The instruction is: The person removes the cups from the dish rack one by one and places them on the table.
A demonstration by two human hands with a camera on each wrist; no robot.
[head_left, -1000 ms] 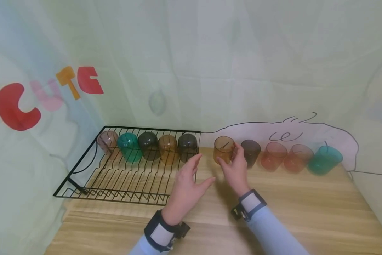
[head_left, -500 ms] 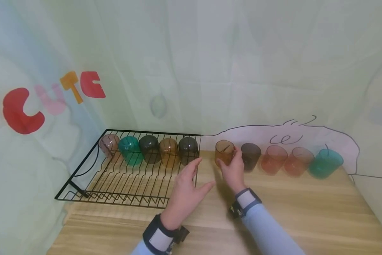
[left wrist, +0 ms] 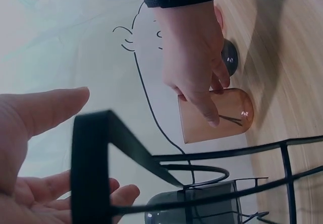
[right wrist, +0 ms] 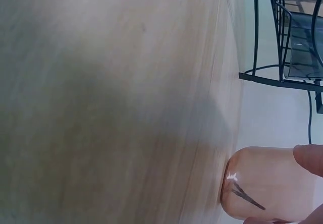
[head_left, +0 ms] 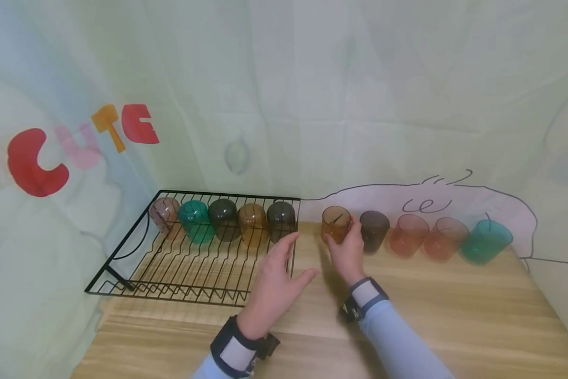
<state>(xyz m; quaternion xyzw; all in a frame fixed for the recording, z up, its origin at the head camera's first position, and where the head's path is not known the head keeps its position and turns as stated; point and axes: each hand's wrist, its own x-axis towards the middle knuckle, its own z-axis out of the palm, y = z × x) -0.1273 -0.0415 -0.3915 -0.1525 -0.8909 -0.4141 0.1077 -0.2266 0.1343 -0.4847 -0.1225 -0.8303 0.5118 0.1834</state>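
Observation:
My right hand (head_left: 347, 252) grips an amber tumbler (head_left: 335, 222) by its right side, thumb in front. The tumbler stands upright, mouth up, right of the rack; a dark line shows through its wall. In the right wrist view the base of the amber tumbler (right wrist: 267, 183) meets the wooden table, and only fingertips (right wrist: 310, 158) of the hand show. My left hand (head_left: 274, 287) holds nothing, thumb and fingers spread, beside the right end of the black wire rack (head_left: 184, 301). Nearest to it on the rack is a dark grey tumbler (head_left: 281, 218), upside down.
Several more upside-down tumblers line the rack's back, including a teal one (head_left: 196, 223) and an amber one (head_left: 252, 223). Right of my right hand stand a dark tumbler (head_left: 375, 231), two reddish ones (head_left: 409, 237) and a teal one (head_left: 486, 242). A printed cloth (head_left: 359, 105) hangs behind.
The head view has shifted slightly. My right forearm has swung a little to the left, while the hand keeps its hold on the amber tumbler; the left hand stays almost still.

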